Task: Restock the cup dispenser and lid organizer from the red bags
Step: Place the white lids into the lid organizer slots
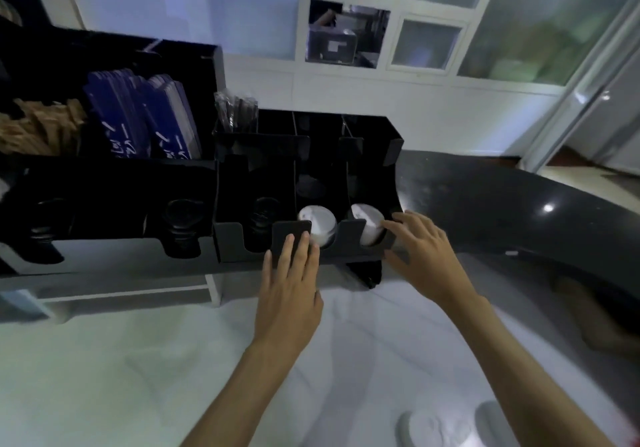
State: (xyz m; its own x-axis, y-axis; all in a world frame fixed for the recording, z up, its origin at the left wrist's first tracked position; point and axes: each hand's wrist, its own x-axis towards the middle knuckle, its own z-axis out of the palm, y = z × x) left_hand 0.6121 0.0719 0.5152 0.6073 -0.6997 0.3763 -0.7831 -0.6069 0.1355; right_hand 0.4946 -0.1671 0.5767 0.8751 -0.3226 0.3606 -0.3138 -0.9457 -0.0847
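A black cup dispenser (374, 156) stands on the dark counter, with three front slots. White cups (320, 227) fill its middle slot and more white cups (369, 227) fill the right slot; the left slot holds dark items. My left hand (291, 273) lies flat against the front divider beside the middle cups, fingers together. My right hand (422, 249) rests with spread fingers on the dispenser's right front corner, fingertips touching the right cups. Neither hand grips anything. No red bag is clearly in view.
A second black organizer (114, 183) at left holds dark lids, blue sleeves (138, 117) and brown paper items. Wrapped straws (235, 107) stand behind. The dark counter (502, 204) curves to the right. White shoes (450, 426) and pale floor lie below.
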